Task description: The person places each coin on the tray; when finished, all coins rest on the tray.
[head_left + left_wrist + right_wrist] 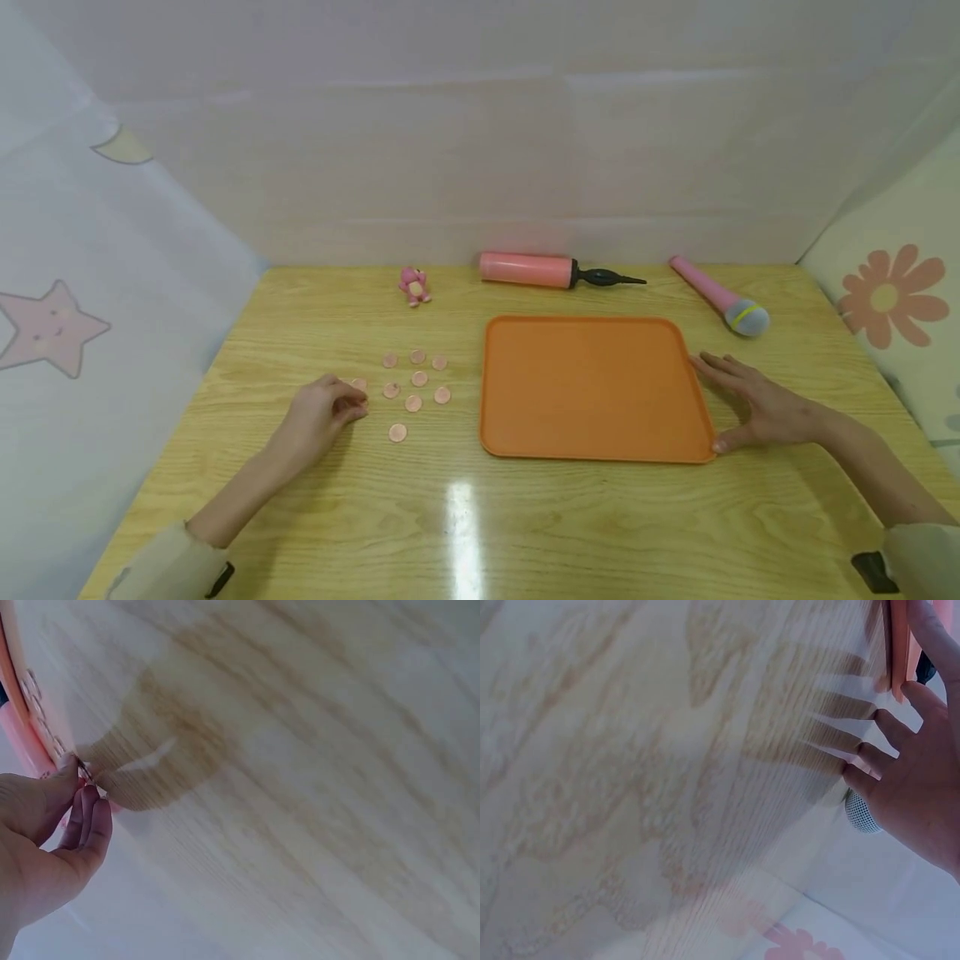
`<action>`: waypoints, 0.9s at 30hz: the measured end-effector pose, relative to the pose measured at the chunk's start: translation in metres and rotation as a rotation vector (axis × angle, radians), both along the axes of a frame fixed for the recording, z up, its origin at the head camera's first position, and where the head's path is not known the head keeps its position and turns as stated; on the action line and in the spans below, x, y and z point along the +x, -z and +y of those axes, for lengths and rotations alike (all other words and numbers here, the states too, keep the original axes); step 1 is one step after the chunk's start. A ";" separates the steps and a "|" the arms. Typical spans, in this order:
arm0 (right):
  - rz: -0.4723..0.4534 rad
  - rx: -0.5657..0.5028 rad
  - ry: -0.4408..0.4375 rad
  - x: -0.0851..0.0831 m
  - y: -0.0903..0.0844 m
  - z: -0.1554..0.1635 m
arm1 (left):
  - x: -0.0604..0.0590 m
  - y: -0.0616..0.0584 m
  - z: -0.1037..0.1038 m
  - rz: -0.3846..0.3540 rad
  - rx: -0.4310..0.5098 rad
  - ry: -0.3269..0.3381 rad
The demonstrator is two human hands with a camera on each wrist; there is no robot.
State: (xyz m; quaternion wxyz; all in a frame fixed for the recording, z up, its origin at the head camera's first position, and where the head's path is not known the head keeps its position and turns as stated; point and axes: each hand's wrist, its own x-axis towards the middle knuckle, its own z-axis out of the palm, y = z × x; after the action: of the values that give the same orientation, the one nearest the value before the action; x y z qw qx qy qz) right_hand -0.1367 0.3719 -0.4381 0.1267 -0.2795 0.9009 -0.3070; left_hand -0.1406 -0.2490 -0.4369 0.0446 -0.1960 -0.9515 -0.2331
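Wooden table [525, 517] is carrying an orange tray [592, 387] — your right hand [757, 408] is bracing its right edge, fingers spread, gripping nothing. Left hand [318, 417] is pinching the leftmost coin [358, 385] beside the tray — thin, likely to slip if you're lifting it fast.

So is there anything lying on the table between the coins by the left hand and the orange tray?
Nothing visible. The small copper coins lie left of the flat orange plastic tray, with only bare wooden table between. The left hand fingers pinch a coin; the right hand rests at the tray's right edge.
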 end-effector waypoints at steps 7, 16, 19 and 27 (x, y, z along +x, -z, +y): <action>0.000 -0.018 -0.004 0.001 0.001 -0.001 | -0.006 -0.004 -0.001 -0.051 -0.045 -0.048; 0.004 -0.031 0.000 0.001 0.001 -0.001 | -0.012 -0.008 -0.004 -0.140 -0.068 -0.077; 0.009 -0.035 -0.009 0.000 0.001 -0.001 | -0.016 -0.011 -0.006 -0.170 -0.066 -0.083; 0.009 -0.042 -0.029 0.000 0.002 0.001 | -0.046 -0.034 0.024 -0.162 0.049 -0.068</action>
State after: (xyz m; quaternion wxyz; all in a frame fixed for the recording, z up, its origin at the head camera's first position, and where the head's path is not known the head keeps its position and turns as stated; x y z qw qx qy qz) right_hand -0.1368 0.3727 -0.4399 0.1211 -0.2965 0.8907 -0.3225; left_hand -0.1869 -0.2245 -0.4026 -0.0198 -0.1427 -0.9521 -0.2696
